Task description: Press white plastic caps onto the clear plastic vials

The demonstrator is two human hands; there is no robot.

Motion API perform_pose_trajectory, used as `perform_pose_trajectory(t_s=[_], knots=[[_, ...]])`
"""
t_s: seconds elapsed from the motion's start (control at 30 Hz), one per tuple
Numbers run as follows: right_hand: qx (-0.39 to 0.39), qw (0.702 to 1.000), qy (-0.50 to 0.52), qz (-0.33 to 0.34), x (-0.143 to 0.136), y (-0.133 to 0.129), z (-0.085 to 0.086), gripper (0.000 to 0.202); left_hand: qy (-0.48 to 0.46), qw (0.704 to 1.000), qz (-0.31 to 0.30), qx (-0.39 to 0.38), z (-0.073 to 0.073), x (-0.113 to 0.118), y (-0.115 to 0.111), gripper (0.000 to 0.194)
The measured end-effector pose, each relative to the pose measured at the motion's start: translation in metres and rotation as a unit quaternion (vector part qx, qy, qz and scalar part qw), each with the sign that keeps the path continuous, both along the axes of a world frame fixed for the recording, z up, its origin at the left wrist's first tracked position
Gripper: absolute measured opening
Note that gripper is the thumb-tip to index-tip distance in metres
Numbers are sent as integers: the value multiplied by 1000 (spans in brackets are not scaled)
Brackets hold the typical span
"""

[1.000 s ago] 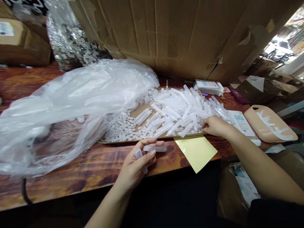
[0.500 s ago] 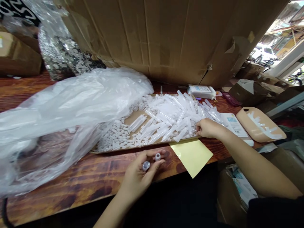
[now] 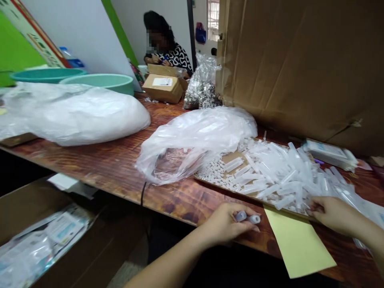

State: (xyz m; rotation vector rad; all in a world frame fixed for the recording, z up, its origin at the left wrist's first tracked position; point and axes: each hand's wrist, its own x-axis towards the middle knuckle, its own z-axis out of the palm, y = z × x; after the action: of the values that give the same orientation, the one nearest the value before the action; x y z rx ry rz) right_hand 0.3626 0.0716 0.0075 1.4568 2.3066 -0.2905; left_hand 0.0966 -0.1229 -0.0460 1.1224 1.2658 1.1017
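My left hand (image 3: 226, 224) is closed around two short translucent plastic tubes (image 3: 241, 216), their round ends poking out between thumb and fingers just off the table's front edge. At the right end of a shallow cardboard tray (image 3: 228, 193), my right hand (image 3: 331, 214) has its fingers pinched together beside the heap. Whatever lies between those fingertips is hidden. Clear plastic tubes (image 3: 276, 176) are piled loosely across the tray, and small white caps (image 3: 213, 170) cover its left end. A yellow sheet of paper (image 3: 300, 244) sticks out from under the tray's front edge.
A crumpled clear plastic bag (image 3: 198, 130) overlaps the tray's left end. A big cardboard sheet (image 3: 300, 72) stands behind. Further left are a full white bag (image 3: 90, 114) and green basins (image 3: 103, 82). A person (image 3: 168, 52) sits beyond a small carton (image 3: 165, 86).
The view has swung left, bringing the basins, white bag and other person into sight. The tubes in my left hand now sit closer together. My right hand stays at the tray's right end.
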Motion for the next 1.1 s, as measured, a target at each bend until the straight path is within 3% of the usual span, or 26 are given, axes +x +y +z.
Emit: perform_pose_trajectory(t_s=[0.2, 0.5, 0.7, 0.77, 0.87, 0.97, 1.03, 1.1], knots=[[12, 998, 31, -52, -18, -14, 15, 14, 64, 998, -13, 14, -5, -10, 0, 28], [31, 991, 107, -74, -17, -19, 23, 17, 141, 989, -30, 45, -29, -29, 8, 44], [86, 973, 210, -39, 9, -28, 20, 10, 141, 988, -24, 63, -10, -21, 8, 35], [96, 953, 286, -31, 9, -40, 21, 8, 148, 986, 3, 76, -5, -16, 8, 31], [79, 888, 451, 44, -8, -61, 23, 2, 141, 985, 49, 86, -2, -8, 12, 30], [56, 818, 528, 220, -42, -77, 24, 6, 120, 988, 57, 84, -3, -4, 15, 30], [48, 800, 513, 307, -65, -82, 25, 9, 120, 987, 53, 93, -2, -3, 16, 25], [38, 812, 463, 354, -84, -83, 28, 10, 128, 984, 50, 110, -2, -4, 15, 19]])
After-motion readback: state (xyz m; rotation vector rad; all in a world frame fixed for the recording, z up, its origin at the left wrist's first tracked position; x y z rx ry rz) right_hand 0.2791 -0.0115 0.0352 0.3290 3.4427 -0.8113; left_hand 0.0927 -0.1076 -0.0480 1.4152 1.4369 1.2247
